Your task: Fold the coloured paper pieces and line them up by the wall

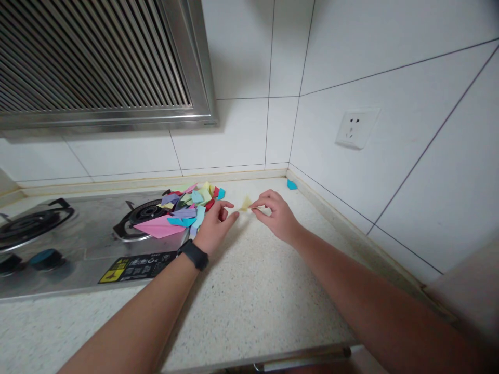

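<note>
A small pale yellow folded paper is pinched at its right side between the thumb and fingers of my right hand, just above the counter. On its other side is my left hand, thumb and index finger apart, their tips close to the paper's left edge. I cannot tell whether they touch it. Left of that hand lies a heap of coloured folded papers, in pink, purple, blue, green, yellow and red, partly over the stove's right burner. My left wrist wears a black watch.
The gas stove with its knobs takes up the left side. Above it hangs a range hood. A blue folded paper lies in the back corner of the speckled counter. Tiled walls meet there; a socket is on the right.
</note>
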Action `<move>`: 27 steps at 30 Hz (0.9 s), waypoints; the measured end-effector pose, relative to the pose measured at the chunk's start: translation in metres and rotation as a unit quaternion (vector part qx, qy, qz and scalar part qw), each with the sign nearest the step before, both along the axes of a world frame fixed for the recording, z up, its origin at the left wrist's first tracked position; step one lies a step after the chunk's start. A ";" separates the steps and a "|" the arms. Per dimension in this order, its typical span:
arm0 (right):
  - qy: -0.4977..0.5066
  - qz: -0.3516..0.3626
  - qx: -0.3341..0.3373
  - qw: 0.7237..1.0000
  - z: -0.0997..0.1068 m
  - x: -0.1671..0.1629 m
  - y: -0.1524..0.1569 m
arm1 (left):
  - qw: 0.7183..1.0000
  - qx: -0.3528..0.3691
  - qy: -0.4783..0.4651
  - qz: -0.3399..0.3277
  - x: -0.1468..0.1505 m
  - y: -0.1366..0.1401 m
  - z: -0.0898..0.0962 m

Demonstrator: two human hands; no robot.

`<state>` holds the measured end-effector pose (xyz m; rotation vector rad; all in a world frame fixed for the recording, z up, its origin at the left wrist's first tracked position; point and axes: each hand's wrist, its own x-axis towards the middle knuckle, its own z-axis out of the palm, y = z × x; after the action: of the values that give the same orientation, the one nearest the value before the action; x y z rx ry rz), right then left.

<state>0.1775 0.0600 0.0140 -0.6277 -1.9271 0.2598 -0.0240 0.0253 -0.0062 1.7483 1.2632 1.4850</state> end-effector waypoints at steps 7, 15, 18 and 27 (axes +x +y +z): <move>-0.013 -0.066 0.059 0.996 0.000 0.005 0.004 | 0.978 -0.120 -0.143 -0.093 0.009 -0.013 0.011; -0.073 -0.046 0.074 0.994 -0.007 0.009 0.010 | 0.962 -0.154 -0.181 -0.136 0.013 -0.018 0.015; -0.074 -0.041 0.061 0.995 -0.010 0.009 0.011 | 0.969 -0.143 -0.161 -0.124 0.012 -0.014 0.012; 0.067 -0.066 -0.153 0.984 -0.031 0.006 0.031 | 0.979 -0.123 -0.140 -0.083 0.010 -0.011 0.010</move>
<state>0.1833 0.0906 -0.0171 -0.9137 -1.7216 0.5065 -0.0141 0.0146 0.0041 1.3933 1.0767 1.3582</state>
